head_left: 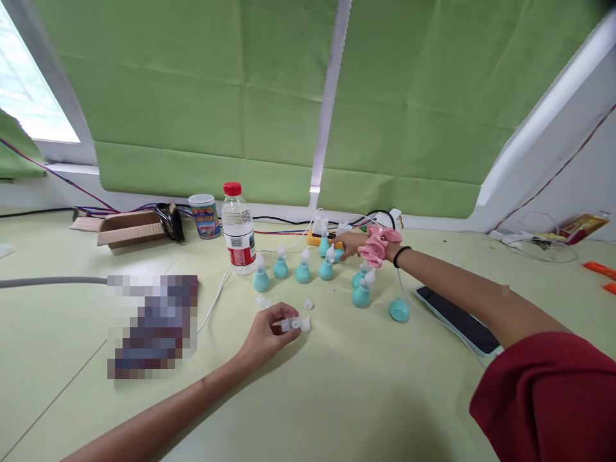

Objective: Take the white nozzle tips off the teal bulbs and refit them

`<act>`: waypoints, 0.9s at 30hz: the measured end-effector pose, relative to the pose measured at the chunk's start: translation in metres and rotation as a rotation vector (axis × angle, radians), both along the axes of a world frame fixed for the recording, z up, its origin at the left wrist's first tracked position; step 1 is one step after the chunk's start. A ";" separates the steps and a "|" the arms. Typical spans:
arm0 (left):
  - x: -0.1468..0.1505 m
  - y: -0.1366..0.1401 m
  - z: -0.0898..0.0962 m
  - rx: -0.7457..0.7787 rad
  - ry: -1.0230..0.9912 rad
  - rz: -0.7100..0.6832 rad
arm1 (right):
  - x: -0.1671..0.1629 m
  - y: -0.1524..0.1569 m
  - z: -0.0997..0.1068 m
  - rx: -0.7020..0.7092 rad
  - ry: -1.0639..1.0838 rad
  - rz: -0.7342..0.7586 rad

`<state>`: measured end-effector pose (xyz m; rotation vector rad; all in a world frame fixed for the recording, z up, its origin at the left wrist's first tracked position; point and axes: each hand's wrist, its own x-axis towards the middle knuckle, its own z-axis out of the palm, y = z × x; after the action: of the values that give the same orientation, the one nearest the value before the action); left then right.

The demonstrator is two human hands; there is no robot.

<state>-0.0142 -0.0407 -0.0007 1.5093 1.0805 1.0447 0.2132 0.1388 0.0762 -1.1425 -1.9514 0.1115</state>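
Note:
My left hand (274, 327) is closed around a clear plastic nozzle piece (294, 324), held just over the table. Close by lie a small translucent tip (308, 303) and another clear plastic piece (262, 302), partly behind the hand. Farther back, my right hand (350, 245) reaches in among several turquoise bulb aspirators with translucent tips, such as one aspirator (303, 269). Its fingers are bent around a turquoise bulb (339, 255), mostly hidden by the hand. A pink scrunchie and a black band circle that wrist. One loose turquoise bulb (399, 310) lies to the right.
A red-capped water bottle (239, 231) stands behind the aspirators, beside a paper cup (205, 217) and an open cardboard box (135, 230). Under my right forearm lies a phone (457, 317) with a white cable. Wires run along the wall; a blurred item (158, 327) lies left.

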 end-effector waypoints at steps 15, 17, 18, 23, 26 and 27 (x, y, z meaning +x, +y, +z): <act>0.001 -0.010 0.005 0.380 0.272 0.192 | 0.026 -0.018 0.091 0.028 -0.304 0.204; 0.001 -0.009 0.006 0.282 0.138 0.199 | 0.013 -0.056 0.082 -0.010 -0.195 0.314; 0.001 -0.008 0.006 0.228 0.069 0.201 | 0.004 -0.076 0.071 -0.076 -0.132 0.409; 0.000 -0.004 0.007 -0.039 -0.228 0.168 | -0.038 -0.142 -0.014 -0.178 -0.137 0.517; -0.001 -0.002 0.007 -0.213 -0.357 0.131 | -0.048 -0.148 -0.048 -0.171 -0.153 0.495; -0.002 -0.001 0.006 -0.255 -0.386 0.118 | -0.048 -0.147 -0.054 -0.164 -0.166 0.498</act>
<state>-0.0161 -0.0417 0.0056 1.0001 0.9909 1.1725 0.1648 -0.0085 0.0226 -0.7600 -2.3778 0.4598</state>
